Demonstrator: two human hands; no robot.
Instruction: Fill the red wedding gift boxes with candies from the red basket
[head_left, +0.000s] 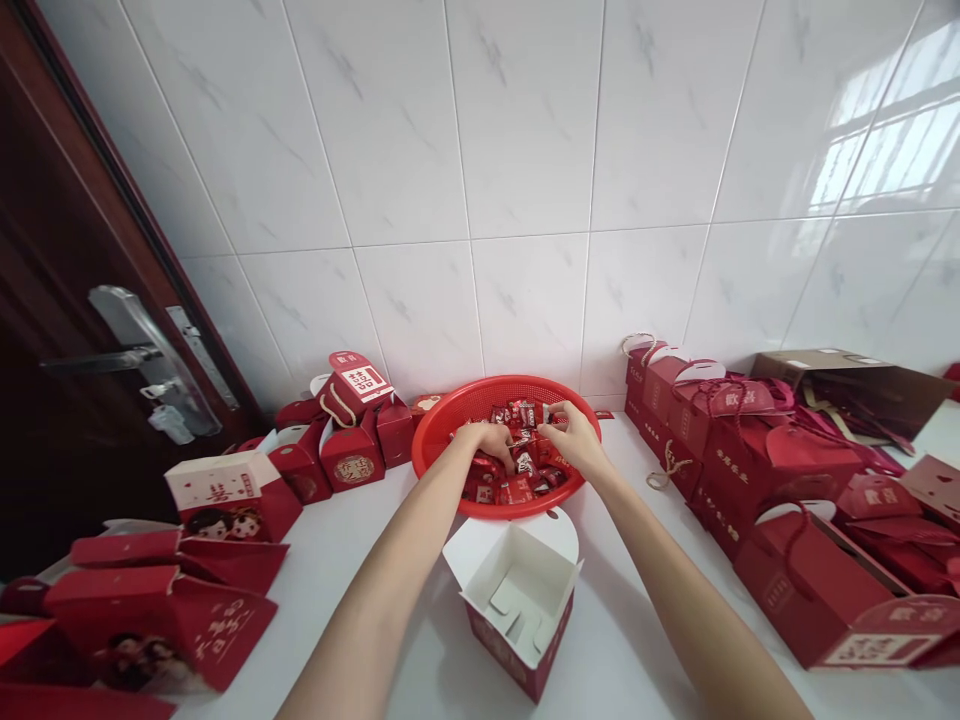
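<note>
A red plastic basket [429, 480] holds several wrapped candies [517, 490], mostly red. My left hand [491, 445] reaches into its middle, fingers curled down among the sweets; what they grip is hidden. On the basket's right side, my right hand [574, 438] has thumb and fingers drawn together at a small wrapped candy. Just in front of the basket, between my forearms, a red gift box [517, 640] stands upright with its flaps spread and its white inside bare.
Folded red gift boxes [352, 455] line the left side, with flatter ones [165, 610] nearer me. More red boxes with rope handles [750, 460] stand on the right, beside a brown carton [847, 375] on its side. A tiled wall [525, 200] closes the back; a dark door [67, 250] is at left.
</note>
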